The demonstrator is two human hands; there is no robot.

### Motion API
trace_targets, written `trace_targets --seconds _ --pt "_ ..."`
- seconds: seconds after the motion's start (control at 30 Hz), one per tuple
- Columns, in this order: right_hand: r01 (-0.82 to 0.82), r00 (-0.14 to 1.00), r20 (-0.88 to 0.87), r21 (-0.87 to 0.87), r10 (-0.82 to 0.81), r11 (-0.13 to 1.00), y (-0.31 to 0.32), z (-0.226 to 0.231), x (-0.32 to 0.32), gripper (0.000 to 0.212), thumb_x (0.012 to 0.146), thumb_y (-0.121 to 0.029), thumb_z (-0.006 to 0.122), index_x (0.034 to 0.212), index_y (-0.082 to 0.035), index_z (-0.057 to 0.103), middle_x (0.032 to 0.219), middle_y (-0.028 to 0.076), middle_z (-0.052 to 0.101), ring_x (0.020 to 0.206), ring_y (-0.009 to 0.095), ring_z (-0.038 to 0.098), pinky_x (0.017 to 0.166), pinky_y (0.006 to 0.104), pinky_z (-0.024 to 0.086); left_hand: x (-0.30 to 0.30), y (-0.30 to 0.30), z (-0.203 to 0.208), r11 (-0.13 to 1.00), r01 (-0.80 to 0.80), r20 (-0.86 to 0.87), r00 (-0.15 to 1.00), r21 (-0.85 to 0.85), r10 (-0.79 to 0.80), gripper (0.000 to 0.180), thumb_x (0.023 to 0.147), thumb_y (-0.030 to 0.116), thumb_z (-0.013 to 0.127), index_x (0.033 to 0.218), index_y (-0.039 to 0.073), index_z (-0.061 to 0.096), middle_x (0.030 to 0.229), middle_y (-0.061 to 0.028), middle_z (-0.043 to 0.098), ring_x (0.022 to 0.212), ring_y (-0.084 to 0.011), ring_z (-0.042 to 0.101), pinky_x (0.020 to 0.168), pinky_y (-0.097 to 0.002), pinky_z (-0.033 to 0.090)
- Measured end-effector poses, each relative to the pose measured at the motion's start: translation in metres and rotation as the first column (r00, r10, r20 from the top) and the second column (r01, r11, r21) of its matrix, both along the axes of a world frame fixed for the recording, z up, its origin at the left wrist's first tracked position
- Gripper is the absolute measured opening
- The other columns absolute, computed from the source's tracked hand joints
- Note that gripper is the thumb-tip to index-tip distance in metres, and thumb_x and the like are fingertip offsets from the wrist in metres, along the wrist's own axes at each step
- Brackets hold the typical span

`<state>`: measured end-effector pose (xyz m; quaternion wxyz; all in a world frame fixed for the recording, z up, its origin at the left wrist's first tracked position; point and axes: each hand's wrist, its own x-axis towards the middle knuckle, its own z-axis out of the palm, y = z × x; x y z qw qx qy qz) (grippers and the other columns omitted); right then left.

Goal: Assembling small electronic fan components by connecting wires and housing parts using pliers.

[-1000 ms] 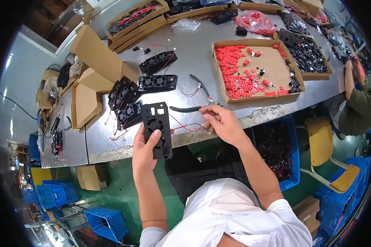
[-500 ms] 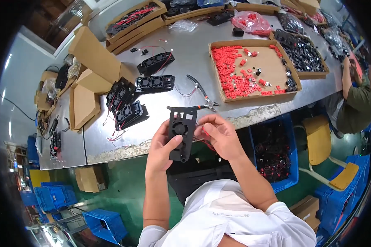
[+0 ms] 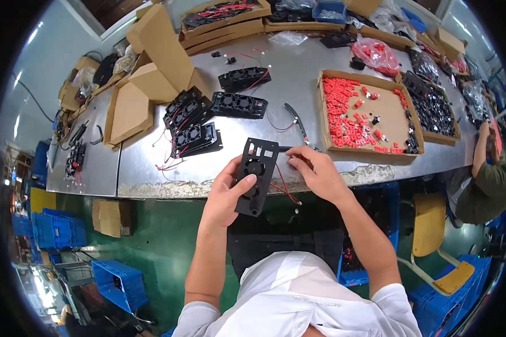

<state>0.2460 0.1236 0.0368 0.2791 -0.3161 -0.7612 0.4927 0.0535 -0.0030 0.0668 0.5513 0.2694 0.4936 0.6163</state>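
My left hand [image 3: 226,194] holds a black fan panel [image 3: 258,178] upright, thumb across its front. The panel has a round fan, another round part beneath it and rectangular cutouts along the top. Red wires [image 3: 284,188] with a small pale connector dangle from its right side. Beside the panel's upper right edge, my right hand [image 3: 319,171] has its fingers curled over one handle of the pliers [image 3: 296,119]. The other dark handle points away across the metal table; the hand hides part of the tool.
Several fan units [image 3: 239,105] with loose wires lie at the left of the table [image 3: 264,50]. A cardboard tray [image 3: 371,84] holds red parts, beside a box of black parts [image 3: 433,104]. A yellow chair [image 3: 430,224] and another person [image 3: 483,185] are at the right.
My right hand has left the red wires at the panel's side and moved to the pliers' handle. The wires now hang free. My left hand still holds the panel; the view has shifted.
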Motion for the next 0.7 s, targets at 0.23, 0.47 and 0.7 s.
trace_targets --seconds 0.23,0.47,0.7 --pt "0.154 0.985 -0.105 0.168 -0.137 0.974 0.015 -0.016 -0.015 0.019 0.095 -0.008 0.058 0.11 0.002 0.062 0.095 0.01 0.069 0.085 0.015 0.066 0.078 0.0265 0.05 -0.006 -0.008 0.0 0.998 -0.017 0.229 0.973 -0.055 0.03 0.04 0.101 0.015 0.053 0.138 0.002 0.049 0.118 -0.008 0.063 0.1 -0.013 0.064 0.086 -0.0275 0.054" --pt "-0.047 0.856 -0.434 -0.605 -0.28 0.795 -0.039 -0.008 -0.01 0.023 0.098 -0.008 0.056 0.119 0.001 0.057 0.099 0.01 0.068 0.078 0.015 0.066 0.069 0.024 0.052 -0.007 -0.006 -0.01 0.99 0.117 0.142 0.984 -0.072 -0.106 0.049 0.096 0.009 0.058 0.142 0.002 0.046 0.123 -0.0098 0.061 0.104 -0.0151 0.063 0.09 -0.0296 0.052" --pt "-0.022 0.749 -0.459 -0.739 -0.479 0.673 -0.055 -0.005 -0.007 0.026 0.1 -0.021 0.057 0.117 -0.002 0.058 0.082 0.002 0.058 0.064 0.01 0.056 0.052 0.0219 0.041 0.013 0.007 0.005 0.952 0.019 -0.765 0.6 0.307 0.234 0.052 0.08 -0.005 0.065 0.131 0.005 0.059 0.118 -0.0107 0.058 0.107 -0.0231 0.059 0.093 -0.0318 0.047"
